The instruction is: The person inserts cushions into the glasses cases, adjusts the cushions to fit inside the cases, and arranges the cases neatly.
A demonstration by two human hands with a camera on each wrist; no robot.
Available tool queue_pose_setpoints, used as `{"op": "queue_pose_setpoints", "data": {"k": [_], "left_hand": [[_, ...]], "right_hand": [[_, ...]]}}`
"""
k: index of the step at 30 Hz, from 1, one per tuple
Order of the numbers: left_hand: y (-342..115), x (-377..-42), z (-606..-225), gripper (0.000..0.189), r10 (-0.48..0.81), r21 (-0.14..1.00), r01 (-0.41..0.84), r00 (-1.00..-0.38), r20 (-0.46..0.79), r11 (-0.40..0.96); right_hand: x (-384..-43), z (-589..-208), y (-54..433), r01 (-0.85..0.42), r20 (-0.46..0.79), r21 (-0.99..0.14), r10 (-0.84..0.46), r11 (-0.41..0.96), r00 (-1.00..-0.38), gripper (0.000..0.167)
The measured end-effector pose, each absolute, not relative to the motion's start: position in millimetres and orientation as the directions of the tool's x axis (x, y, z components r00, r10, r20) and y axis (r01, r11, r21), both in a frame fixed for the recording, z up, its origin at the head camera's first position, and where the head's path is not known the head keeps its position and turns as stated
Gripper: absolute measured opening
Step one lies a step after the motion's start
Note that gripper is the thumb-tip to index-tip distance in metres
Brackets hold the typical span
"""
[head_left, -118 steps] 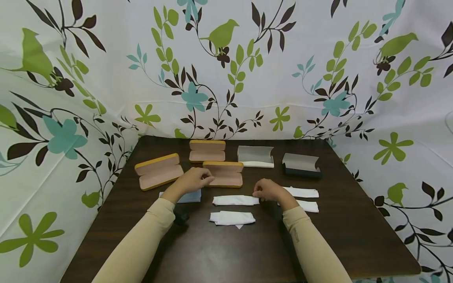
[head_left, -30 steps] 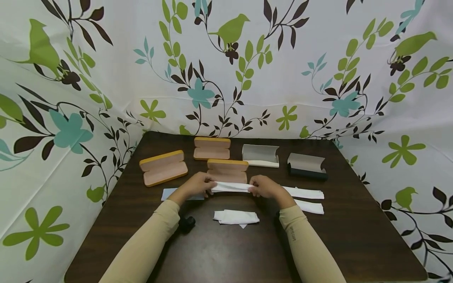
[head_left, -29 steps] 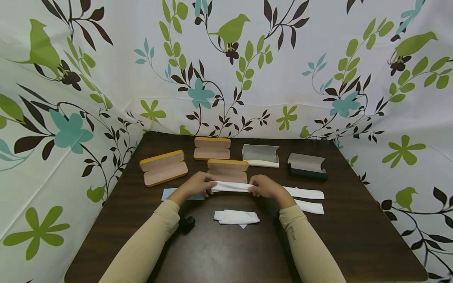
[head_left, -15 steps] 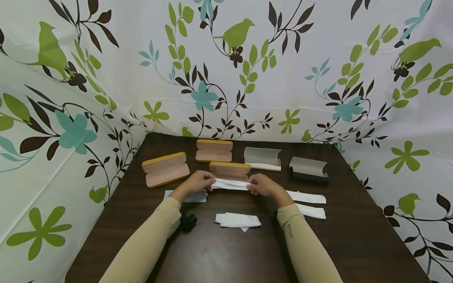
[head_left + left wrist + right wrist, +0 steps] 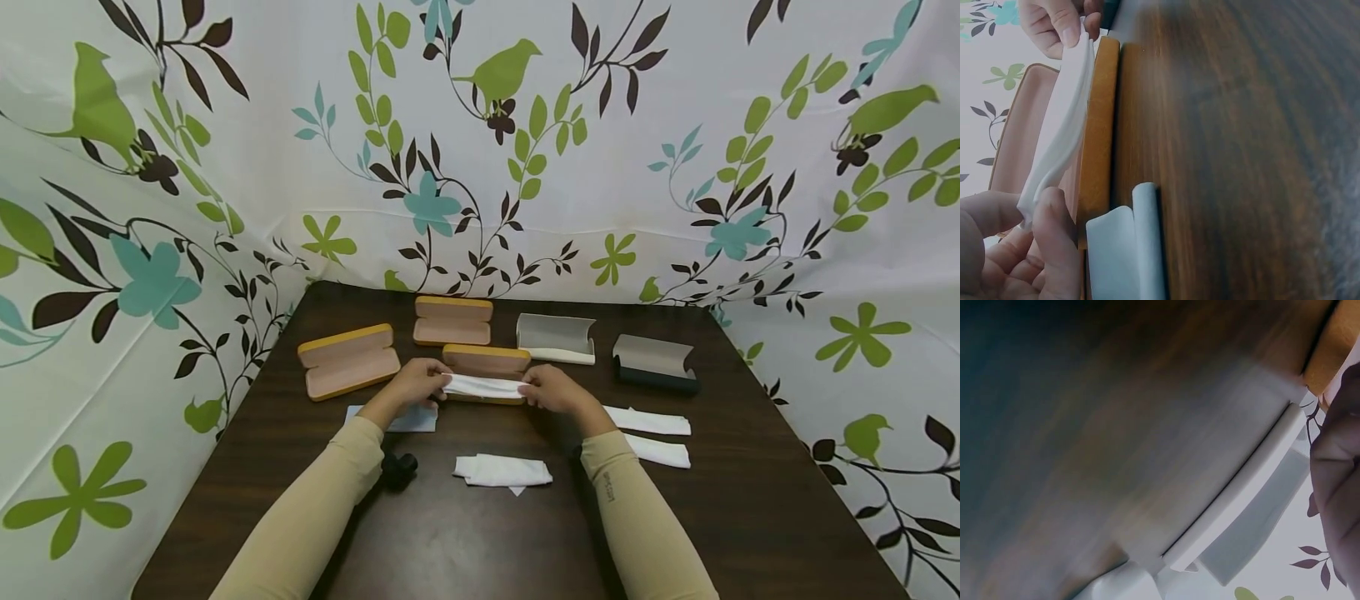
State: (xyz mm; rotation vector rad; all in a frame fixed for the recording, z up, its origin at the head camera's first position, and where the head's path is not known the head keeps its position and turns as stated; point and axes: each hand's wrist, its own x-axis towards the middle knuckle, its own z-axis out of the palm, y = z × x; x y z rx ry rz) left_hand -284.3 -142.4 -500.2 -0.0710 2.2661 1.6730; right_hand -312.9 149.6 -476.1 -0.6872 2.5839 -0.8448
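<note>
My left hand and right hand pinch opposite ends of a folded white cloth, stretched lengthwise between them. It hangs over the open front yellow glasses case, overlapping its pink-lined lower half in the head view. Seen from the left wrist, thumb and fingers grip the near end of the cloth, while the right hand grips the far end above the case's orange edge. Only part of my right hand shows in the right wrist view; its fingertips are hidden there.
Open yellow cases stand left and behind. A white case and a dark case stand open at right. A blue cloth lies by my left wrist. White folded cloths lie in front and right.
The white cloth lay flat on the table earliest; both hands took its ends and raised it. It has since moved forward, from before the front yellow case to over its lower half.
</note>
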Motion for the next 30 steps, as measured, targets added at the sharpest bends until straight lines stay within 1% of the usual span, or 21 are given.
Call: {"op": "queue_pose_setpoints", "data": {"k": [7, 11, 17, 20, 25, 28, 30], "left_hand": [[-140.9, -287.7, -500.9, 0.026, 0.112, 0.928, -0.248, -0.951, -0.287, 0.278], [-140.6, -288.1, -498.2, 0.028, 0.104, 0.928, -0.228, -0.958, -0.269, 0.293], [-141.5, -287.6, -493.8, 0.029, 0.073, 0.901, -0.178, -0.972, -0.224, 0.395], [-141.1, -286.1, -492.0, 0.029, 0.067, 0.888, -0.148, -0.978, -0.196, 0.435], [-140.1, -284.4, -489.9, 0.027, 0.084, 0.845, -0.048, -0.991, -0.109, 0.533], [-139.4, -284.2, -491.2, 0.024, 0.1, 0.782, 0.02, -0.993, -0.055, 0.623], [-138.4, -284.3, -491.8, 0.022, 0.11, 0.739, 0.052, -0.993, -0.031, 0.672]], "right_hand": [[-316.3, -479.3, 144.2, -0.267, -0.152, -0.618, -0.445, 0.739, -0.883, 0.015], [-318.0, -481.4, 142.6, -0.239, -0.158, -0.625, -0.42, 0.743, -0.894, 0.015], [-317.5, -480.2, 144.9, -0.222, -0.176, -0.611, -0.404, 0.76, -0.898, 0.021], [-316.4, -479.6, 146.8, -0.203, -0.183, -0.62, -0.391, 0.758, -0.902, 0.021], [-315.0, -480.7, 147.4, -0.204, -0.165, -0.648, -0.397, 0.734, -0.903, 0.011], [-314.7, -481.8, 145.4, -0.228, -0.135, -0.645, -0.403, 0.729, -0.905, 0.005], [-314.4, -482.4, 143.8, -0.238, -0.114, -0.634, -0.393, 0.736, -0.912, 0.004]]}}
